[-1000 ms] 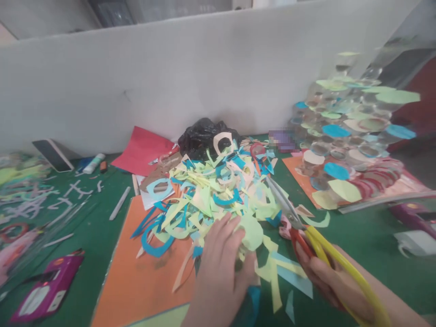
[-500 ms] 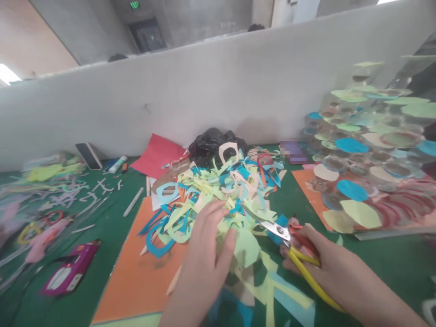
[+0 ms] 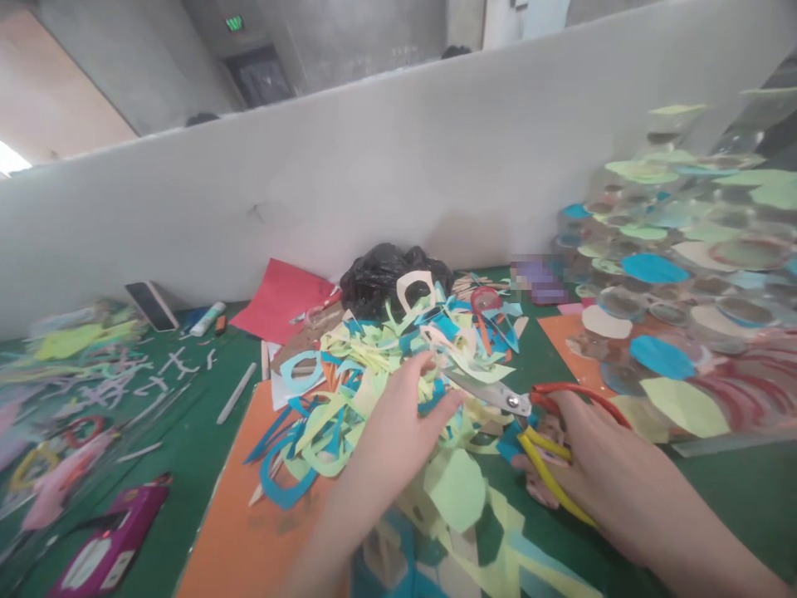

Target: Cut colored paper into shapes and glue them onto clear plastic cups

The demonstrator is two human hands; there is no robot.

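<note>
My right hand (image 3: pixel 598 465) is wrapped round a pair of scissors (image 3: pixel 514 402) with one red and one yellow handle loop. The blades point left over a heap of cut paper scraps (image 3: pixel 336 415) and look nearly closed. Over the same heap reaches my left hand (image 3: pixel 411 407), thumb and fingers apart, close to the blade tips. Scraps show in the gap between them, and I see nothing firmly held. Below the left hand lies a roundish pale green paper piece (image 3: pixel 457 488), beside more green and blue offcuts.
Orange sheets (image 3: pixel 227 507) lie under the heap and at right. A black plastic bag (image 3: pixel 392 274) and red paper (image 3: pixel 283 299) sit by the pale partition (image 3: pixel 349 166). Stacked cups with paper discs (image 3: pixel 653 266) rise at right. A phone (image 3: pixel 151 306) and purple box (image 3: pixel 112 540) are at left.
My left hand has moved from beside the green piece up and right towards the blade tips. The scissors have turned slightly, their red loop swinging outward. The view has shifted a little.
</note>
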